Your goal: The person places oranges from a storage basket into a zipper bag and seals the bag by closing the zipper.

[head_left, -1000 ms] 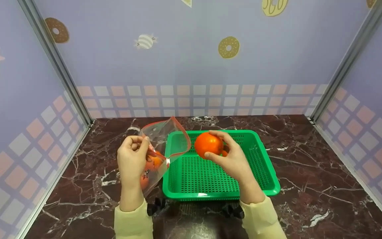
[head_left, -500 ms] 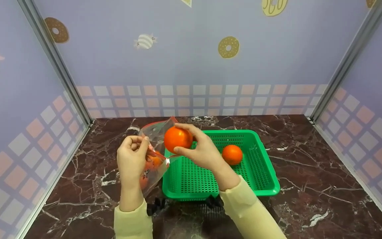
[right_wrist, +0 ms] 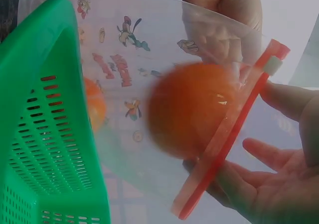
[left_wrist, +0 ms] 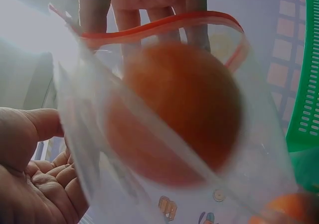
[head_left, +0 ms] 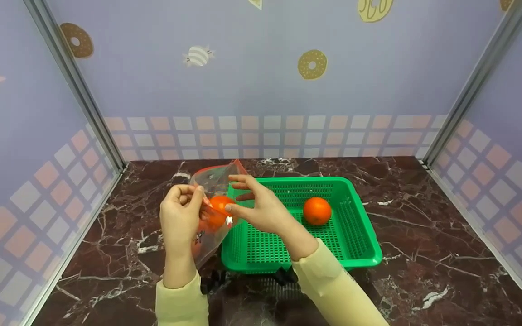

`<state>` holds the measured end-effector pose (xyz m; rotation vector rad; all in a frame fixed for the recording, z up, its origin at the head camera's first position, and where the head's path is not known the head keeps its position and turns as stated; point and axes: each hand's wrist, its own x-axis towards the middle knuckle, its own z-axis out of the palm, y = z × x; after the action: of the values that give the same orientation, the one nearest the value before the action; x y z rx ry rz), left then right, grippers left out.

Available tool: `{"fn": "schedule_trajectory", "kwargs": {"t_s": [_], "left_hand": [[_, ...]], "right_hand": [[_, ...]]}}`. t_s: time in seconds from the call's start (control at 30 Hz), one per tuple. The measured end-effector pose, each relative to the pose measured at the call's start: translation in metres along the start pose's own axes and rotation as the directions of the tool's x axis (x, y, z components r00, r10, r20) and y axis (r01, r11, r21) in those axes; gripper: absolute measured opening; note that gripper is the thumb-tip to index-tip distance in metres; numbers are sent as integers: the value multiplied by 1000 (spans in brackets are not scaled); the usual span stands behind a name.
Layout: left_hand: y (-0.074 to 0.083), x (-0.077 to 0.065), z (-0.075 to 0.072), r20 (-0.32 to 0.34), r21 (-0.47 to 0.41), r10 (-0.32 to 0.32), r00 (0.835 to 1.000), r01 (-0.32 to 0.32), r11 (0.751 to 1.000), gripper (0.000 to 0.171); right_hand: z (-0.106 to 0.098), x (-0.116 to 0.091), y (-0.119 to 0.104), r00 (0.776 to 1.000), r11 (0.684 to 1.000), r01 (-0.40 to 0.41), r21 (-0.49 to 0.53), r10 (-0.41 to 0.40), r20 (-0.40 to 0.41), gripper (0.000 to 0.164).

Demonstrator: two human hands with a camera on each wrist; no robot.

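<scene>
Orange (head_left: pixel 220 204), held by the right hand (head_left: pixel 264 207) moments ago, is now inside the slider zip bag (head_left: pixel 211 237), left of centre; right hand spread wide, left hand (head_left: pixel 180 219) pinching bag edge: one more bagged, remaining orange (head_left: pixel 317 211) in green basket (head_left: pixel 261 267), centre-right.

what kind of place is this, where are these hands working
Probably a small booth or staged work cubicle, not an ordinary kitchen: lilac panel walls printed with donuts and sweets enclose three sides, metal strips run along the corners, and a dark marble-patterned tabletop fills the space between.
</scene>
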<state>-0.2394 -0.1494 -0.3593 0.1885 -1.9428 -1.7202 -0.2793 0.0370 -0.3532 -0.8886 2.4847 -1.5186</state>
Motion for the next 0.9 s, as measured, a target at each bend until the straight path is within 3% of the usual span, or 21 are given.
{"fn": "schedule_trajectory", "kwargs": {"t_s": [0.3,0.57,0.7,0.9], "left_hand": [[0,1,-1,-24,29,-7,1000,8,1000,14],[1,1,-1,-10,14,-14,1000,14,1000,15],[0,1,0,4,22,-18,1000,18,1000,15],[0,0,0,7,21,-12,1000,12,1000,16]], "right_hand": [[-8,-6,2,999,999,27,26,-26,-36,56],[-37,-8,4,989,1000,12,-9,-13,-146,50],[-53,-7,7,982,997,-55,-60,43,-187,49],[-77,-3,14,972,977,-176,-120,153,-177,48]]}}
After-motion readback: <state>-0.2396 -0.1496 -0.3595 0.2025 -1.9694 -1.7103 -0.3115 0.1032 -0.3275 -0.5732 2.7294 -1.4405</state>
